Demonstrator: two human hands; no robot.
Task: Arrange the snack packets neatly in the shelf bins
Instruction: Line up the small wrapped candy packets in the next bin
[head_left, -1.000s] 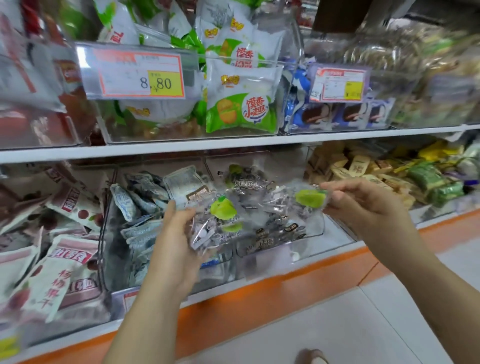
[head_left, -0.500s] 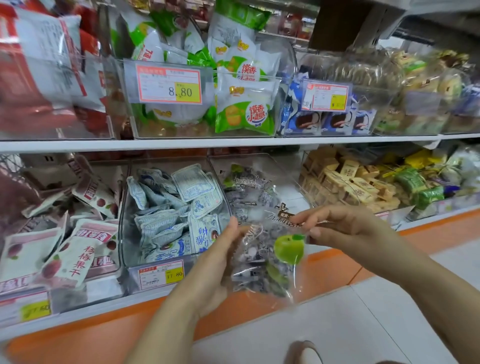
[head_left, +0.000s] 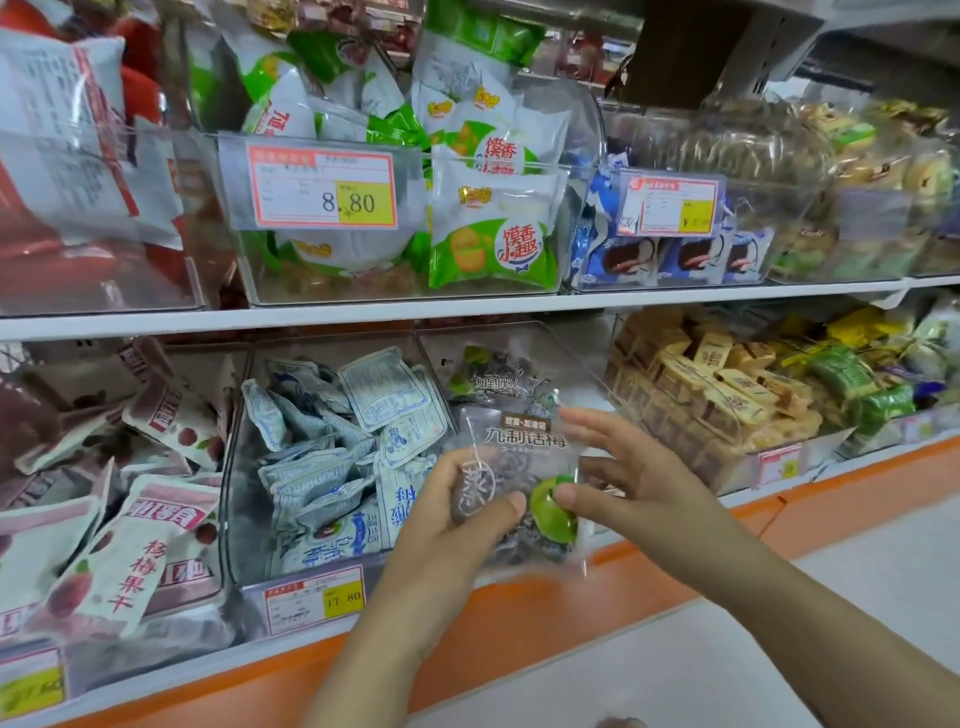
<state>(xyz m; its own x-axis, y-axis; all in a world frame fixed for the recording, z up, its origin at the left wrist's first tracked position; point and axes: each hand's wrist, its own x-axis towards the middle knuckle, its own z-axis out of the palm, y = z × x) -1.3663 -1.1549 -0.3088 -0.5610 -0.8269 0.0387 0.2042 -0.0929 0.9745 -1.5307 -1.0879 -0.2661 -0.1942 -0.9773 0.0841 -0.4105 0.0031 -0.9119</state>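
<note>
A clear packet of dark plums (head_left: 519, 457) with a green fruit picture and a brown label stands upright in front of the lower shelf. My left hand (head_left: 457, 519) grips its left side, thumb across the front. My right hand (head_left: 628, 478) touches its right edge with the fingers spread and nearly straight. Behind it sits a clear bin (head_left: 566, 358) that holds another packet of the same kind (head_left: 493, 379) near the back.
Left of that bin, a bin of blue-white packets (head_left: 332, 447) carries a 17.80 tag. Red-white plum packets (head_left: 119, 519) fill the far left bin. Tan boxes (head_left: 711, 389) lie to the right. Green-white packets (head_left: 493, 234) fill the upper shelf. An orange ledge (head_left: 519, 649) runs below.
The packet was turned from lying sideways between both hands to standing upright with its label on top. Both hands dropped lower, in front of the bin.
</note>
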